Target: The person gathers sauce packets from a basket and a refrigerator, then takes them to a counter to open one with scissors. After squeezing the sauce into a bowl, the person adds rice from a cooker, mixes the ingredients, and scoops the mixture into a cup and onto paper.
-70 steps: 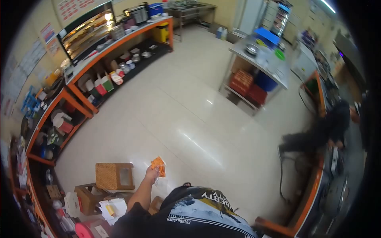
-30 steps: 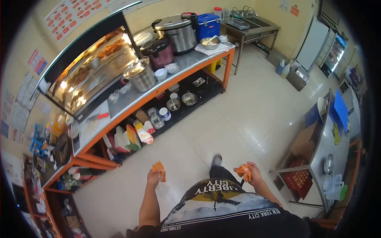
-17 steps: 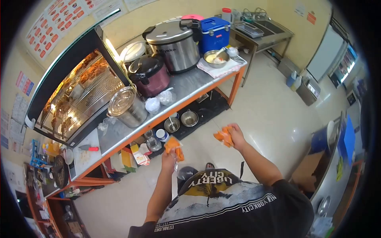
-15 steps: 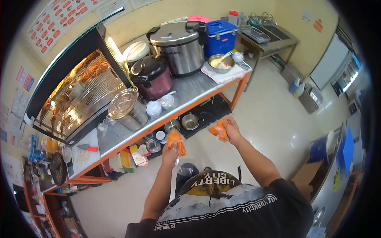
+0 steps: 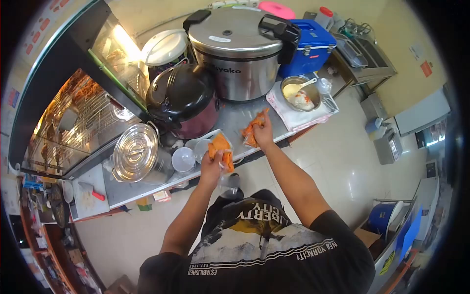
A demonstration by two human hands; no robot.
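Observation:
My left hand (image 5: 210, 170) is closed on a clear plastic packet with orange contents (image 5: 222, 146); loose plastic hangs below the fingers. A second orange packet (image 5: 250, 133) is gripped in my right hand (image 5: 263, 134), over the counter's front edge. What exactly fills the packets cannot be made out. Close to my left hand are a white round tub (image 5: 183, 159) and other clear plastic containers, partly hidden. Beyond my hands stand a maroon rice cooker (image 5: 193, 117) with a dark lid and a large steel rice cooker (image 5: 240, 73).
A lidded steel pot (image 5: 136, 153) stands left on the counter beside a lit glass display case (image 5: 54, 117). A red-handled knife (image 5: 98, 195) lies on a white board (image 5: 85, 208). On the right are a bowl with a ladle (image 5: 298, 100) and a blue cooler box (image 5: 306, 54).
I have come closer to the counter. Both packets have moved from over the floor to the counter's front edge, still in my hands.

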